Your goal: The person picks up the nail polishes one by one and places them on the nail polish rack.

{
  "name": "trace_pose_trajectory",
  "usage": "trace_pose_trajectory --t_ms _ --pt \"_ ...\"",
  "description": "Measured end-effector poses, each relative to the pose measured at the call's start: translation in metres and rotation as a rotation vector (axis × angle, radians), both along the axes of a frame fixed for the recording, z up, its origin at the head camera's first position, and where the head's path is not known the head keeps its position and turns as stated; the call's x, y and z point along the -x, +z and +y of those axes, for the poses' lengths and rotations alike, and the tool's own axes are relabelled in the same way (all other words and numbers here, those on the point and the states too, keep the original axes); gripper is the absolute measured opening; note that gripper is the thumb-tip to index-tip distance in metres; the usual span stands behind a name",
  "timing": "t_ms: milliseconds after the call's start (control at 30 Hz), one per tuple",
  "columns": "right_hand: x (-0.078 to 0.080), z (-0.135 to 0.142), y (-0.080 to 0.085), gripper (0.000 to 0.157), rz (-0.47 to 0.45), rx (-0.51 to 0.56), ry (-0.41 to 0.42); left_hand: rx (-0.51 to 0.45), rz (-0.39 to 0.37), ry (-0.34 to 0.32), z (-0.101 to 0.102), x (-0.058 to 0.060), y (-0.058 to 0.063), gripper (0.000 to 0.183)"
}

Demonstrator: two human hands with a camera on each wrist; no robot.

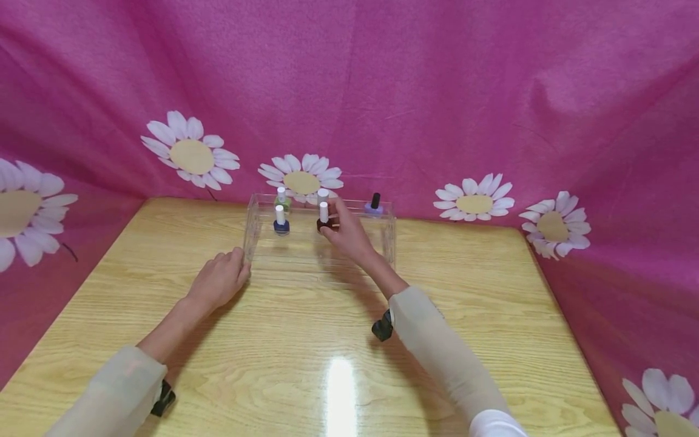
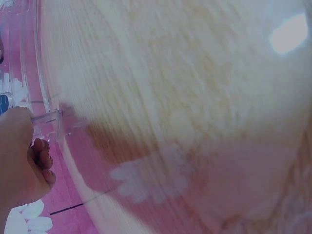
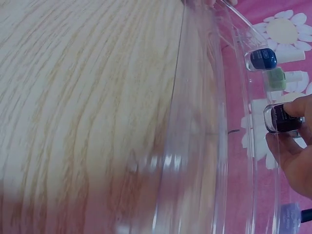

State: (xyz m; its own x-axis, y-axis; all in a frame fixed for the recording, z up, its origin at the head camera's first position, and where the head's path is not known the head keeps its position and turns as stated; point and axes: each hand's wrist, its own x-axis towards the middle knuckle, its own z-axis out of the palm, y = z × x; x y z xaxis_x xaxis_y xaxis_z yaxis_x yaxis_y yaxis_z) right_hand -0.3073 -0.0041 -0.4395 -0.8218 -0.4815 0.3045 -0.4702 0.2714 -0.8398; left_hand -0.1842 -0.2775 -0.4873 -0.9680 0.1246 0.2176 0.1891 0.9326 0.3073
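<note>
A clear acrylic tiered stand (image 1: 306, 261) sits toward the back of the table. My right hand (image 1: 346, 230) pinches a dark nail polish bottle (image 3: 285, 118) with a white cap at an upper tier, thumb on its front. Right behind that bottle, another white cap (image 1: 323, 194) shows, its lower part hidden. To the left are a blue nail polish bottle (image 1: 281, 226) and, behind it, a green one (image 1: 283, 203), both white-capped. A lilac bottle (image 1: 374, 208) with a black cap stands on the right. With curled fingers, my left hand (image 1: 221, 279) grips the stand's front left corner (image 2: 58, 117).
The wooden table (image 1: 306, 358) carries the stand and reflects a bright light near its front. A pink curtain (image 1: 382, 103) with white daisies hangs close behind the stand and along both sides.
</note>
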Motion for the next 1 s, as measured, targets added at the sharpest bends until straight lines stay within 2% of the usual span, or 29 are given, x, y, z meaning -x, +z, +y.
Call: trace_pose_trajectory --t_ms 433,800,1000 --pt "-0.0004 -0.0019 -0.0054 0.043 -0.001 -0.034 -0.009 -0.005 -0.004 -0.009 -0.0006 0.0000 -0.0027 0.017" --pt "0.0024 -0.0017 -0.0049 0.043 -0.022 -0.110 -0.006 -0.004 -0.014 0.010 0.0002 0.0016 -0.0026 0.018" --pt "0.0026 -0.0010 -0.0028 0.042 -0.037 -0.112 -0.007 0.002 0.000 0.002 -0.0001 0.0009 -0.0019 0.018"
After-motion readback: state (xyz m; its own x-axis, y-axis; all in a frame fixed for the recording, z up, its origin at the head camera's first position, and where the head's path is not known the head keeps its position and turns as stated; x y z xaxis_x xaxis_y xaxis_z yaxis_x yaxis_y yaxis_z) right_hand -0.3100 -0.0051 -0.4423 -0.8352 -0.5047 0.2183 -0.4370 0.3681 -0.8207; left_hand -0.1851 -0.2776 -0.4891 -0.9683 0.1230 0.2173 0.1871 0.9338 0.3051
